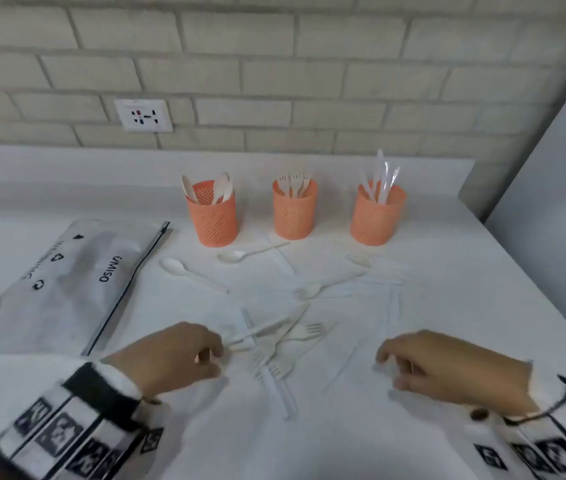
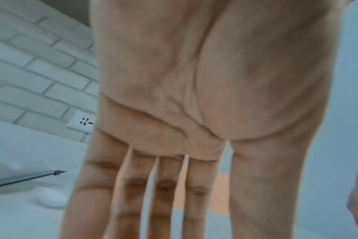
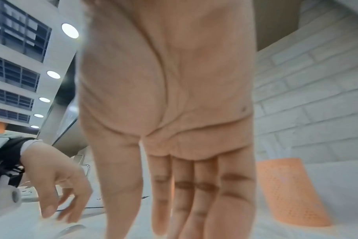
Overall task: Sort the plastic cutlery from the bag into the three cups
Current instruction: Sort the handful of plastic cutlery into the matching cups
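Note:
Three orange mesh cups stand in a row at the back: the left cup (image 1: 213, 216) holds spoons, the middle cup (image 1: 294, 213) forks, the right cup (image 1: 377, 216) clear knives. Loose cutlery lies in front of them: a spoon (image 1: 174, 265), another spoon (image 1: 236, 256) and a heap of forks (image 1: 283, 341). My left hand (image 1: 212, 356) hovers low at the heap's left edge, fingers loose, holding nothing. My right hand (image 1: 390, 367) hovers to the right over faint clear pieces, also with nothing in it. The wrist views show the fingers of each hand (image 2: 165, 202) (image 3: 184, 202) stretched out.
The grey zip bag (image 1: 66, 282) lies flat at the left of the white table (image 1: 465, 306). A brick wall with a socket (image 1: 143, 116) runs along the back. A grey panel (image 1: 558, 202) closes off the right side. The right cup (image 3: 292, 194) stands just beyond my right hand.

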`<state>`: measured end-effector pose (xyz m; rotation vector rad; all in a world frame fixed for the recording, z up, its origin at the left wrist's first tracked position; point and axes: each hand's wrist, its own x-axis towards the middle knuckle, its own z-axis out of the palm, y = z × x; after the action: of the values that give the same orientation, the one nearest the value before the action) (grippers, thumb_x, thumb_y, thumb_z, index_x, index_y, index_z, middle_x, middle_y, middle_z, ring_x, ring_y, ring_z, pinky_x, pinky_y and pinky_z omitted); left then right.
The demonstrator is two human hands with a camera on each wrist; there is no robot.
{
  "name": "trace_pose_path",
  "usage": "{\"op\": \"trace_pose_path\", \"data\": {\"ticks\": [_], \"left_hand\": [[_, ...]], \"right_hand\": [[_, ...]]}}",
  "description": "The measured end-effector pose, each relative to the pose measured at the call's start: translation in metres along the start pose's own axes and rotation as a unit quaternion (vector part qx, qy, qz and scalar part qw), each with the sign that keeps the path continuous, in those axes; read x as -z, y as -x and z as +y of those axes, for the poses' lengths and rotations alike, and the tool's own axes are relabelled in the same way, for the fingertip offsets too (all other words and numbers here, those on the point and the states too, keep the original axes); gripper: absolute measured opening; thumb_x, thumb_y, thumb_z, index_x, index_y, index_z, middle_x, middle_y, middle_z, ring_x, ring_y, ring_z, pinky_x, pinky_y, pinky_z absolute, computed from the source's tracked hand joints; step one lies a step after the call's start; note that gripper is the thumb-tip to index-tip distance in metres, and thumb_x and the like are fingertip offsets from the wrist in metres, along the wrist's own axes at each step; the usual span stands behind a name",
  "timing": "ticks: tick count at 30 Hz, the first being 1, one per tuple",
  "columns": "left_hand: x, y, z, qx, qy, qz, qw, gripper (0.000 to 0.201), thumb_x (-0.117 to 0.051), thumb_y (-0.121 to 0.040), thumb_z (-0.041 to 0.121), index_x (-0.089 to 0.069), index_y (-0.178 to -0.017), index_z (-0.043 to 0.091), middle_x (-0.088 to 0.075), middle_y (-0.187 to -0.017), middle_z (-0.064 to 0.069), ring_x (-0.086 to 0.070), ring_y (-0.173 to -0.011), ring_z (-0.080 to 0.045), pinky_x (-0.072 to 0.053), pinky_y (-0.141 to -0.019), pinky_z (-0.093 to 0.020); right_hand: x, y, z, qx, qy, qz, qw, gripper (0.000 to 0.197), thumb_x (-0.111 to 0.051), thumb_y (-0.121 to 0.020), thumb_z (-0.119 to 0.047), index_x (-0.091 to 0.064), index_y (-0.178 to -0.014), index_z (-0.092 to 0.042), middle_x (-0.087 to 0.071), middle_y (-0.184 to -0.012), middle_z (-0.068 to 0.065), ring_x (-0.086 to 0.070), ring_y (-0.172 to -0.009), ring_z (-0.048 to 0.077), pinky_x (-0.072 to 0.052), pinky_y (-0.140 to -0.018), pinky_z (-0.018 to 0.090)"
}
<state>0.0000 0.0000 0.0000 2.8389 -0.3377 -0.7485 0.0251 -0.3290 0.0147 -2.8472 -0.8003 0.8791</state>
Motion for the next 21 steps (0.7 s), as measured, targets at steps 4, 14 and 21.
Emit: {"op": "trace_pose_path", "data": {"ticks": [4,14,21], "left_hand": [[0.014,-0.031,0.004,0.083,-0.076,0.000,0.994,0.059,-0.067,-0.079,0.041,-0.043,-0.128,0.019,-0.042,-0.125,0.000,-0.047,-0.111,-0.018,-0.040,-0.085,-0.029],[0.008,-0.060,0.014,0.043,-0.056,0.013,0.997,0.049,-0.070,-0.079,0.028,-0.050,-0.121,0.012,-0.052,-0.122,-0.007,-0.050,-0.112,-0.024,-0.037,-0.085,-0.028],[0.013,-0.064,0.002,0.041,0.004,0.126,0.991,0.027,-0.060,-0.085,0.011,-0.058,-0.112,0.009,-0.061,-0.114,-0.009,-0.054,-0.104,-0.023,-0.040,-0.083,-0.027]], "right_hand": [[0.022,-0.049,-0.026,0.033,-0.006,0.068,0.997,0.040,-0.057,-0.089,-0.029,-0.049,-0.127,-0.020,-0.049,-0.101,-0.006,-0.046,-0.085,0.009,-0.034,-0.075,0.021],[0.017,-0.122,-0.061,0.049,0.036,0.063,0.996,0.039,-0.063,-0.084,-0.025,-0.053,-0.121,-0.016,-0.039,-0.106,0.003,-0.053,-0.100,0.026,-0.045,-0.079,0.033],[0.021,-0.133,-0.051,0.035,0.097,0.116,0.988,0.026,-0.053,-0.090,-0.028,-0.057,-0.109,-0.010,-0.048,-0.115,0.008,-0.041,-0.111,0.028,-0.034,-0.085,0.035]]}}
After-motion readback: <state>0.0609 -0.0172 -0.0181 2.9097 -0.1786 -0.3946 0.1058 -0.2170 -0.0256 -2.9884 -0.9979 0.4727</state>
